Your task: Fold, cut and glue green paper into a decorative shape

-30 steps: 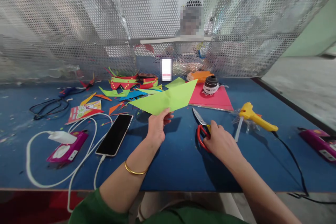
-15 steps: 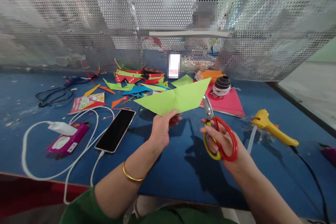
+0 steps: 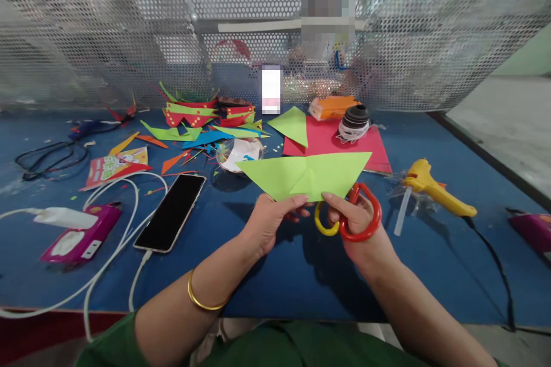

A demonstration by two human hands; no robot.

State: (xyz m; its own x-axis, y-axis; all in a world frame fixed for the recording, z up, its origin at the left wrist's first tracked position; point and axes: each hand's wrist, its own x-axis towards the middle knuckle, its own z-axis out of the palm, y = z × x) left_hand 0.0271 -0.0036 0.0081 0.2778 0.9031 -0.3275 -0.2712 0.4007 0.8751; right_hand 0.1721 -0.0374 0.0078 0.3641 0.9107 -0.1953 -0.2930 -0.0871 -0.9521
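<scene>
A creased sheet of light green paper, wide at the top and tapering below, is held up above the blue table. My left hand pinches its lower edge, thumb in front. With its thumb on the same edge, my right hand also keeps the scissors in its grip. Their red and yellow handle loops show around the fingers, while the blades are hidden behind the paper. Beyond lies another green paper piece, partly over a pink-red paper stack.
A yellow glue gun lies right, its black cord running forward. On the left are a phone, white cables and a purple power strip. Paper scraps and a clear bowl sit behind. A perforated metal screen borders the back; a person is beyond it.
My right hand has come in to the paper and now pinches its lower edge, scissors still held. The paper has shifted right and lower. The whole view has shifted slightly.
</scene>
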